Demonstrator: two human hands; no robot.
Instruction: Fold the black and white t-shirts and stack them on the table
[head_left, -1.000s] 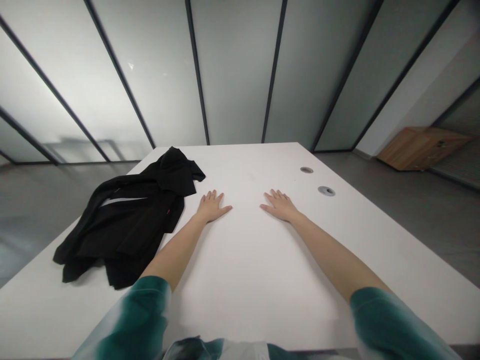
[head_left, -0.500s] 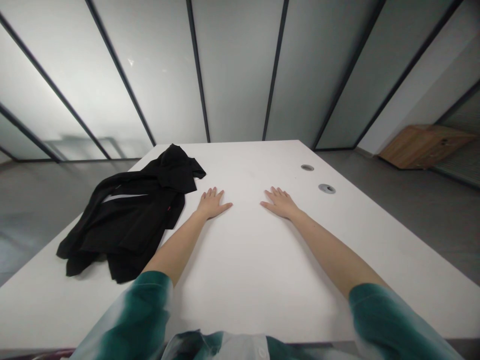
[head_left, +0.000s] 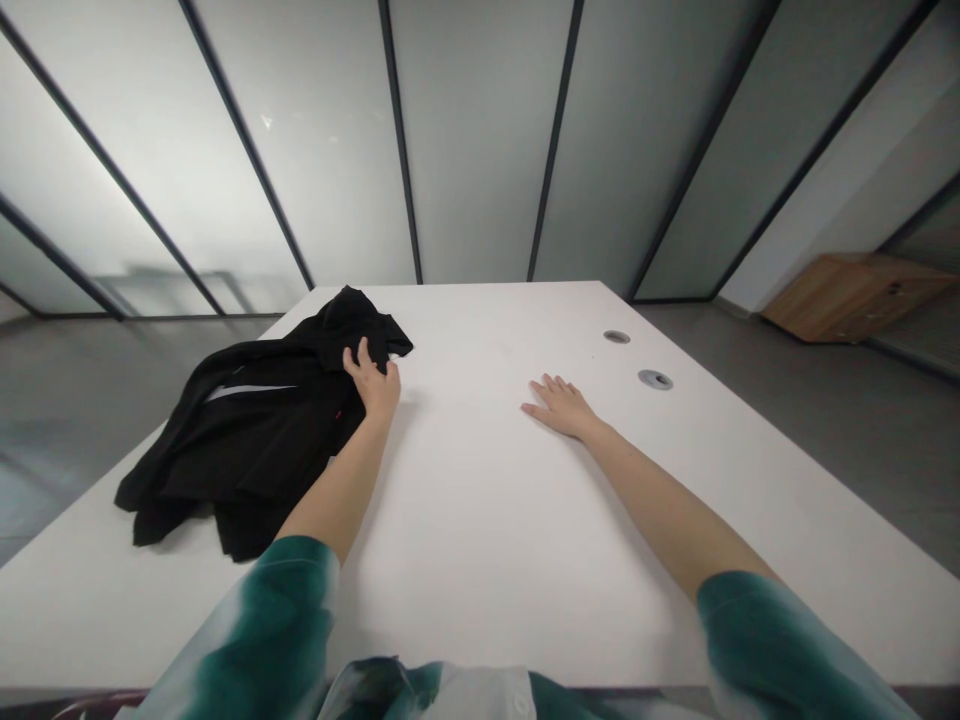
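A black jacket (head_left: 255, 430) lies loosely bunched on the left side of the white table (head_left: 480, 520), with a pale strip showing near its middle. My left hand (head_left: 375, 383) is over the jacket's right edge, fingers spread and slightly bent; whether it touches the cloth I cannot tell. Palm down on the tabletop, my right hand (head_left: 561, 406) rests with its fingers stretched out and holds nothing. It is well to the right of the jacket.
Two round cable grommets (head_left: 655, 379) are set in the table's right side. Frosted glass panels (head_left: 480, 140) with dark frames stand beyond the far edge. A wooden cabinet (head_left: 847, 295) is on the floor at the right.
My left hand has lifted off the tabletop and moved left and slightly away from me, over the jacket's edge. My right hand and the jacket stay where they were.
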